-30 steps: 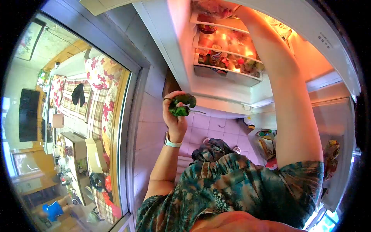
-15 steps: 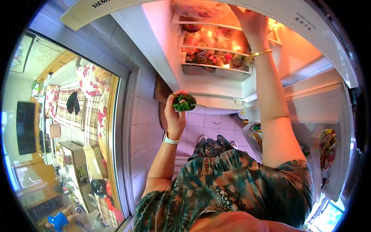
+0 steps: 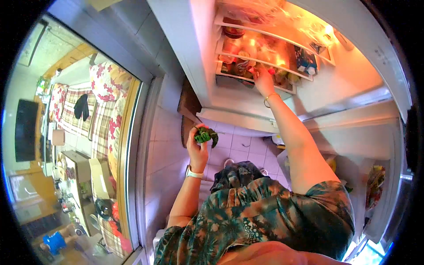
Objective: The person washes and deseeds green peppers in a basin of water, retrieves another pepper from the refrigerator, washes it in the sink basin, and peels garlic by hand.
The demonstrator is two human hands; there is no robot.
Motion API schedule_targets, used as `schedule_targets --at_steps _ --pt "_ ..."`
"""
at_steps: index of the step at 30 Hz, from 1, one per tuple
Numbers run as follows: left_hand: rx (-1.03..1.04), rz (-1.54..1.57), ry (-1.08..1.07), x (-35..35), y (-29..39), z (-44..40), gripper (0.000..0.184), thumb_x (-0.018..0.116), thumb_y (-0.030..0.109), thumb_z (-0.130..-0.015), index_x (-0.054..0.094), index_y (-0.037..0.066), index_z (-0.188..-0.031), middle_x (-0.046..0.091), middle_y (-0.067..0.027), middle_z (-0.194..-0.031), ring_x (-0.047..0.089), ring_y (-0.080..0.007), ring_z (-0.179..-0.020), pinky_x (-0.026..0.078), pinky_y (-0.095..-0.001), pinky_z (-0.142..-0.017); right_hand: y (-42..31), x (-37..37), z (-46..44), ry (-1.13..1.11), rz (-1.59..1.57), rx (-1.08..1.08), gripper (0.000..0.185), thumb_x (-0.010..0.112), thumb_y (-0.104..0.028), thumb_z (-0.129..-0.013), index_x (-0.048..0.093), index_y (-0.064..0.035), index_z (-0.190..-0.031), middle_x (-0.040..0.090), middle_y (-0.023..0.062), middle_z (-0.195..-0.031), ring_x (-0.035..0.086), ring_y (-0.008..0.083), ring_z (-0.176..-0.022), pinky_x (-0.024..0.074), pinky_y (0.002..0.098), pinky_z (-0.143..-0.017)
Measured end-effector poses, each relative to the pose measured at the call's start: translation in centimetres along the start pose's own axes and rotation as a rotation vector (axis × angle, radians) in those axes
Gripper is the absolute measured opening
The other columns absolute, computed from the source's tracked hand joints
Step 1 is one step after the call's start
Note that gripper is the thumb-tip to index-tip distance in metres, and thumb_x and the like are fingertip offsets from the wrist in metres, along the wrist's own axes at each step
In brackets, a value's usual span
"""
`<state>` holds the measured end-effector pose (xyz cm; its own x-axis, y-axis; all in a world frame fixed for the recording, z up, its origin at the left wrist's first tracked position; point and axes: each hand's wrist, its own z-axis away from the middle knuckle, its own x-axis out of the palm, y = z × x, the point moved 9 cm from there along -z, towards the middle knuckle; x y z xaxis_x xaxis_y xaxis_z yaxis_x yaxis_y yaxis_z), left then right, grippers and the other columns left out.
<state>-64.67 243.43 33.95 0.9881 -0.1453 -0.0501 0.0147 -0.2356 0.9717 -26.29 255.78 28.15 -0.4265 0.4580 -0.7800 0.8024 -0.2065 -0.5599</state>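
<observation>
- Lowered since the earlier frame, the right hand (image 3: 263,82) has come down from the upper shelf to the lowest tier of the fridge (image 3: 251,105).
- Its fingers are bent over the crowded contents there, close to a small red item (image 3: 271,70); glare and blur hide the fingertips, so I cannot tell whether they have hold of anything.
- Left hand (image 3: 197,149): fingers curled closed around the dark green peppers (image 3: 203,135), which stay in its grasp outside the fridge, in front of its lower edge. One curved pepper end hangs out beside the fingers.
- On the left wrist sits a pale watch band (image 3: 194,174); on the right, a thin gold bracelet (image 3: 269,99).
- Right of the reaching hand, a dark printed box (image 3: 304,59) stands inside the fridge.
- At upper left of the shelves is a dark-lidded jar (image 3: 233,32).
- Packets (image 3: 375,187) fill a rack on the open door (image 3: 353,132).
</observation>
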Motion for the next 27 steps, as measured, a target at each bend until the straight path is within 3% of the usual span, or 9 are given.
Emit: schedule_targets --at_steps 2,5,12,17,20,21,22,24,27 --pt "-0.015 -0.036 0.041 -0.5 -1.3 1.3 0.036 0.050 -0.009 -0.083 0.052 -0.001 -0.118 0.064 -0.0121 -0.105 0.060 -0.0206 -0.098 0.046 -0.0307 -0.089 0.3 1.4 -1.4 0.099 0.020 -0.100 0.026 0.064 -0.027 -0.085 0.062 -0.0017 -0.090 0.061 0.0208 -0.096 0.059 0.0369 -0.095 0.0484 0.0447 -0.083" --pt "-0.098 -0.015 0.098 -0.4 -3.3 3.5 0.035 0.050 -0.008 -0.086 0.050 -0.002 -0.120 0.065 -0.0140 -0.106 0.061 -0.0219 -0.099 0.046 -0.0320 -0.090 1.2 1.7 -2.5 0.255 0.279 0.026 0.035 0.068 -0.033 -0.080 0.062 -0.0024 -0.095 0.063 0.0184 -0.095 0.061 0.0365 -0.093 0.0499 0.0465 -0.080" --pt "-0.243 0.077 0.167 1.1 -8.9 9.0 0.033 0.046 -0.007 -0.089 0.049 -0.002 -0.121 0.063 -0.0123 -0.109 0.061 -0.0203 -0.101 0.046 -0.0317 -0.090 3.0 1.7 -1.1 -0.004 0.031 0.172 0.029 0.071 -0.030 -0.079 0.068 -0.0030 -0.090 0.067 0.0206 -0.089 0.065 0.0358 -0.086 0.0508 0.0443 -0.076" --pt "-0.220 0.027 0.365 -0.8 -11.6 8.1 0.027 0.053 0.004 -0.094 0.051 -0.001 -0.121 0.061 -0.0087 -0.107 0.059 -0.0147 -0.093 0.050 -0.0274 -0.080 4.6 0.5 6.6 0.229 -0.296 0.156 0.034 0.071 -0.019 -0.083 0.065 -0.0006 -0.111 0.066 0.0098 -0.077 0.063 0.0179 -0.071 0.0518 0.0339 -0.068" --pt "-0.287 0.065 0.524 -0.7 -14.6 12.7 0.027 0.055 0.010 -0.095 0.052 0.001 -0.120 0.060 -0.0081 -0.106 0.058 -0.0142 -0.091 0.050 -0.0262 -0.075 1.4 1.4 12.4 0.036 -0.550 0.181 0.026 0.068 -0.013 -0.085 0.065 0.0002 -0.108 0.066 0.0109 -0.082 0.064 0.0169 -0.073 0.0527 0.0310 -0.064" --pt "-0.313 0.084 0.619 -0.9 -16.8 16.6 0.026 0.055 0.009 -0.095 0.053 0.001 -0.120 0.060 -0.0080 -0.105 0.059 -0.0143 -0.090 0.051 -0.0258 -0.073 1.2 5.0 16.8 -0.003 -0.560 -0.066 0.018 0.065 -0.008 -0.087 0.065 0.0005 -0.103 0.065 0.0109 -0.088 0.064 0.0162 -0.073 0.0530 0.0291 -0.061" --pt "-0.340 0.076 0.651 -1.1 -18.6 19.1 0.026 0.055 0.009 -0.095 0.053 0.001 -0.120 0.060 -0.0080 -0.105 0.059 -0.0143 -0.090 0.051 -0.0258 -0.073 -0.1 6.6 20.1 -0.184 -0.659 0.068 0.015 0.066 -0.008 -0.086 0.064 0.0002 -0.098 0.063 0.0108 -0.090 0.064 0.0180 -0.073 0.0531 0.0304 -0.062" --pt "-0.356 0.073 0.719 -1.3 -20.1 21.1 0.027 0.054 0.010 -0.095 0.052 0.001 -0.121 0.060 -0.0075 -0.104 0.059 -0.0144 -0.088 0.053 -0.0262 -0.069 -0.2 8.2 23.6 -0.174 -0.367 -0.171 0.017 0.066 -0.006 -0.083 0.064 0.0002 -0.099 0.062 0.0122 -0.088 0.063 0.0219 -0.075 0.0525 0.0338 -0.066" --pt "-0.438 0.032 0.770 -1.2 -24.8 25.0 0.026 0.054 0.009 -0.095 0.052 0.001 -0.120 0.060 -0.0077 -0.104 0.059 -0.0150 -0.086 0.054 -0.0269 -0.068 9.3 17.5 29.6 -0.361 -0.362 0.035 0.020 0.067 -0.005 -0.079 0.065 0.0004 -0.099 0.063 0.0144 -0.090 0.062 0.0270 -0.076 0.0509 0.0375 -0.071"
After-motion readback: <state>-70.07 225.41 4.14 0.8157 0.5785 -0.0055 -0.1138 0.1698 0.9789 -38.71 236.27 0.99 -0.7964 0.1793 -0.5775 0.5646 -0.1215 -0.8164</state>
